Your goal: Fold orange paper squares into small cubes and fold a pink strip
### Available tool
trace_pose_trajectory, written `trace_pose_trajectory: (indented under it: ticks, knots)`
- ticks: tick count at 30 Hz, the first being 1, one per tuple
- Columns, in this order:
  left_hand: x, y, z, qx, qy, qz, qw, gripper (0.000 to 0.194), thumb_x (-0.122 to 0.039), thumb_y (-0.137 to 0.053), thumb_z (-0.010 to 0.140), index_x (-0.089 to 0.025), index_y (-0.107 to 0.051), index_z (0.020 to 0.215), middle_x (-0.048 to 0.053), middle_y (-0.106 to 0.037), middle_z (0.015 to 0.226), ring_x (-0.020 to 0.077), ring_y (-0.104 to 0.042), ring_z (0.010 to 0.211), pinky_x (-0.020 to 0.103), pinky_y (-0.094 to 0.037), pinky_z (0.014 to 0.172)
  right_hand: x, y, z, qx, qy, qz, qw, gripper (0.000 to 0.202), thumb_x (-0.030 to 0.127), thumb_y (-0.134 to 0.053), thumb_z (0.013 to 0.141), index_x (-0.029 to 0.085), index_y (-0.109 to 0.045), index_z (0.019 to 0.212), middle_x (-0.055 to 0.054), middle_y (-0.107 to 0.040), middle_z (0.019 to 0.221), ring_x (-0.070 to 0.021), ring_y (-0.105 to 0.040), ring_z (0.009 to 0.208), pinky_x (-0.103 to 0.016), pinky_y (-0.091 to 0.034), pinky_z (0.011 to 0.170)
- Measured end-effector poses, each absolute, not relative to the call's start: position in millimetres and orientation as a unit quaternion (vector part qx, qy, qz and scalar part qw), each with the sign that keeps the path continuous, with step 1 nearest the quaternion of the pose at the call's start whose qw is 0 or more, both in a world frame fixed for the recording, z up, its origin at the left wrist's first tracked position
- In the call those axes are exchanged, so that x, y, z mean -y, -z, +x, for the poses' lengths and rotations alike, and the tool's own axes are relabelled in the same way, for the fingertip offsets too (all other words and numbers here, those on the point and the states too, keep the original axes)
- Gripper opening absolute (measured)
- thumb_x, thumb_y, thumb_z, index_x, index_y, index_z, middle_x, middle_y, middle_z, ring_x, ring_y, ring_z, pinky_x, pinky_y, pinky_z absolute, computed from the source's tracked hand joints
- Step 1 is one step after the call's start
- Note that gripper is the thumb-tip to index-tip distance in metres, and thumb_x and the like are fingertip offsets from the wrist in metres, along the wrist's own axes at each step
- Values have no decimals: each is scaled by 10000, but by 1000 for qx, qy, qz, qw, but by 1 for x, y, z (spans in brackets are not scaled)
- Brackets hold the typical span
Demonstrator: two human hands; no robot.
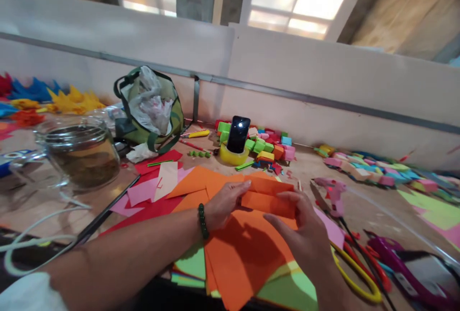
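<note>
Orange stack (247, 253) is fanned unevenly; sheets could be shifted if brushed. Glass mug (86, 155), far left, could be tipped if bumped. Folded orange paper (268, 201) is held over the stack: left end is clamped by left hand (224, 203), thumb against fingers; right end is touched by right hand (302, 220), thumb spread apart, pinch can't be told. Crease could be skewed by uneven pull. Glue gun (336, 193): skin could be burned if hot. Phone (238, 133) could be toppled off tape roll (233, 157) if nudged.

1 head view; forward and down; left hand (227, 201) and right hand (308, 220) near; white wall (323, 69) beyond
</note>
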State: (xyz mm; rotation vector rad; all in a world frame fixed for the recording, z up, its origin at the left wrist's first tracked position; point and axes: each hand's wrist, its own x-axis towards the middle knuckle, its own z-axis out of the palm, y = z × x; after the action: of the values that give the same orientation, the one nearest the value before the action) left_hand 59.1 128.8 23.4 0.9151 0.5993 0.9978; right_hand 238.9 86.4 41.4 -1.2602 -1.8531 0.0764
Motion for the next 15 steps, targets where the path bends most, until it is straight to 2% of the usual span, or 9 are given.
trace_pose_trajectory:
  ticks: [3,5,7,10,13,15]
  knots:
    - [-129,-20,61,-262,-462,420,736,415,-523,-619,782,-110,-657,802,52,-650,731,150,-602,705,261,-470,678,-86,-41,240,755,-36,-499,423,134,297,-647,781,223,-538,804,-53,-576,913,-209,-594,863,-335,-517,731]
    - [-130,-19,62,-254,-466,408,743,417,-532,-622,776,-118,-624,723,21,-614,631,128,-567,597,245,-444,606,-85,-40,241,769,-7,-488,414,76,242,-600,787,222,-552,732,-71,-572,978,-223,-590,923,-349,-515,758]
    - [-130,-20,63,-257,-474,400,741,435,-539,-641,755,-129,-573,627,-16,-538,520,102,-496,489,237,-410,544,-83,-38,243,777,22,-477,411,71,204,-574,777,225,-600,714,-89,-562,1083,-244,-582,1000,-377,-511,803]
    - [-129,-23,65,-243,-499,405,726,438,-553,-622,764,-130,-594,654,-8,-551,543,120,-517,528,258,-426,587,-79,-38,245,786,21,-475,396,97,230,-587,779,244,-683,772,-96,-563,1176,-278,-565,1089,-400,-501,847]
    - [-129,-22,66,-241,-519,428,700,452,-569,-562,802,-126,-624,742,21,-607,655,144,-556,624,275,-438,645,-78,-41,245,784,-49,-479,392,177,353,-567,832,247,-705,800,-83,-656,1021,-276,-594,1044,-383,-507,830]
    - [-128,-18,66,-272,-530,466,654,467,-575,-542,814,-131,-583,676,0,-558,611,112,-489,564,245,-396,581,-81,-43,243,767,-82,-494,402,287,410,-534,859,223,-664,683,-58,-670,789,-240,-633,859,-347,-514,753]
